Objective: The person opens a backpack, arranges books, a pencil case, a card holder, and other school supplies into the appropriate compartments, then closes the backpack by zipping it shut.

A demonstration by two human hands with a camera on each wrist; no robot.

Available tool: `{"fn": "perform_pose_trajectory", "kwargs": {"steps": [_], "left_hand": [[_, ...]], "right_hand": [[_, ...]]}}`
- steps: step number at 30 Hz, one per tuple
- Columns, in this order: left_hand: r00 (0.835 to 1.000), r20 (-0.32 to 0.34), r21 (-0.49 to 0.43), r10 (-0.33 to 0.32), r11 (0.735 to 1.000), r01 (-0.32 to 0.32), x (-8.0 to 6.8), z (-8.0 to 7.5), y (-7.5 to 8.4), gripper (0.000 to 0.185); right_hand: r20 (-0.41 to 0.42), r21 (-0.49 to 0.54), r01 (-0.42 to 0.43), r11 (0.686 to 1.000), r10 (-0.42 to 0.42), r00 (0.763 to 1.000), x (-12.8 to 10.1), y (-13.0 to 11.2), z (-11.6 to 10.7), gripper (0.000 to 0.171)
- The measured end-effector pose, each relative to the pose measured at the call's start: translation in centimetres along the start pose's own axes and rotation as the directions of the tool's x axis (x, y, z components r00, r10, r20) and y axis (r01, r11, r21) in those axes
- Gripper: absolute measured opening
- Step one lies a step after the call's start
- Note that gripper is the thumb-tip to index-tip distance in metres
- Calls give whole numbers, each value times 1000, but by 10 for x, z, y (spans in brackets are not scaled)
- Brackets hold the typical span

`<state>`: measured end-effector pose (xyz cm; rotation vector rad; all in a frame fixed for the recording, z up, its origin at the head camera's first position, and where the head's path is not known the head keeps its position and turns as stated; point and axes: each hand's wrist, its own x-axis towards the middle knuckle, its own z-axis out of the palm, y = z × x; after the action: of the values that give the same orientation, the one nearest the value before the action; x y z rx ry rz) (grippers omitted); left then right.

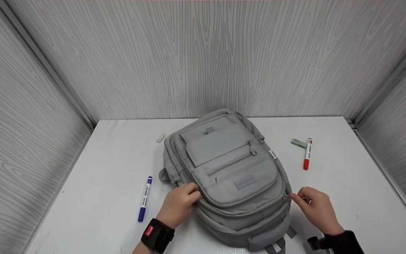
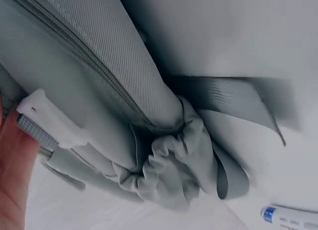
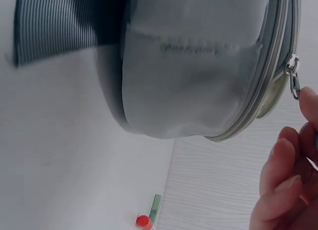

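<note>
Where the white worktop (image 1: pixel 93 197) meets the left wall panel, the listing begins. Item: blue-capped marker (image 1: pixel 145 199), lying flat near the left edge, roughly lengthwise front to back, just left of the left hand and apart from it. Item: small pale eraser (image 1: pixel 160 138), toward the back, near the backpack's upper left corner. Item: left hand (image 1: pixel 179 204), black wrist strap below it, fingers curled over the backpack's left side seam; its grip is clenched on the fabric there. Item: grey backpack (image 1: pixel 229 169), lying flat, front pockets up, in the middle of the worktop, its top handle toward the front edge; front pocket zips closed. In the left wrist view, gathered side-pocket fabric (image 2: pixel 169 165) and a webbing strap (image 2: pixel 233 98) show. Item: zip pull (image 1: pixel 287 197) on the backpack's right side; the right wrist view shows its metal tab (image 3: pixel 294 83) hanging at the zip track. Item: right hand (image 1: pixel 316 208), dark sleeve behind it, fingertips pinching that zip pull; its grip grasps the pull. Item: green eraser (image 1: pixel 298 143), toward the back right. Item: red-capped marker (image 1: pixel 307 154), touching or just beside the green eraser, cap toward the front.
</note>
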<state>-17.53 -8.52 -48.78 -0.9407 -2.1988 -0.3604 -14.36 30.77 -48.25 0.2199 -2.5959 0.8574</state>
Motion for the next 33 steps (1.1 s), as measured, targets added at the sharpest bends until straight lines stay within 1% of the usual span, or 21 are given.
{"fn": "perform_pose_trajectory", "kwargs": {"steps": [4,8,9,11,13,16,18,19,21,23,25,27,29,31,33], "left_hand": [[1000,-13,40,-9,999,9,-1,-1,-9,30],[999,-5,42,-38,998,38,-4,-3,-10,30],[999,3,35,-53,998,53,-4,-4,-9,29],[994,26,14,-104,994,104,-5,-7,-4,26],[985,41,0,-170,985,170,-3,-12,5,23],[967,31,-12,-254,967,254,5,-20,25,18],[963,-3,-22,-269,963,269,13,-23,44,20],[964,-23,-34,-266,964,265,18,-24,54,21],[969,-64,-57,-239,970,235,28,-22,75,23],[976,-93,-72,-197,979,191,38,-17,97,25],[981,-100,-63,-165,985,160,46,-9,118,24],[986,-83,-18,-146,989,145,52,1,137,21],[986,-68,59,-154,986,158,57,13,153,19],[982,-50,158,-181,970,187,61,25,164,18],[973,-45,267,-226,936,230,65,36,171,18]], "right_hand": [[-7,25,5,1000,-5,1000,-3,-6,2,35],[-14,70,15,997,-14,1000,-9,-12,5,37],[-14,80,13,997,-12,1000,-10,-13,6,38],[-20,97,14,995,-12,1000,-13,-15,8,37],[-23,111,6,994,-3,1000,-15,-17,10,37],[-26,146,-9,989,13,1000,-17,-20,12,37],[-25,167,-18,986,22,999,-18,-22,13,38],[-27,178,-17,984,23,999,-18,-23,13,38],[-35,198,-12,980,19,999,-18,-24,13,39],[-45,211,-3,977,12,999,-18,-26,13,39],[-50,226,-3,974,14,999,-18,-27,13,39],[-51,233,-2,972,15,999,-18,-29,14,38],[-48,242,-3,970,15,999,-19,-31,15,37],[-47,248,5,969,7,999,-19,-33,16,37],[-53,255,21,967,-7,999,-20,-34,17,37]]}}
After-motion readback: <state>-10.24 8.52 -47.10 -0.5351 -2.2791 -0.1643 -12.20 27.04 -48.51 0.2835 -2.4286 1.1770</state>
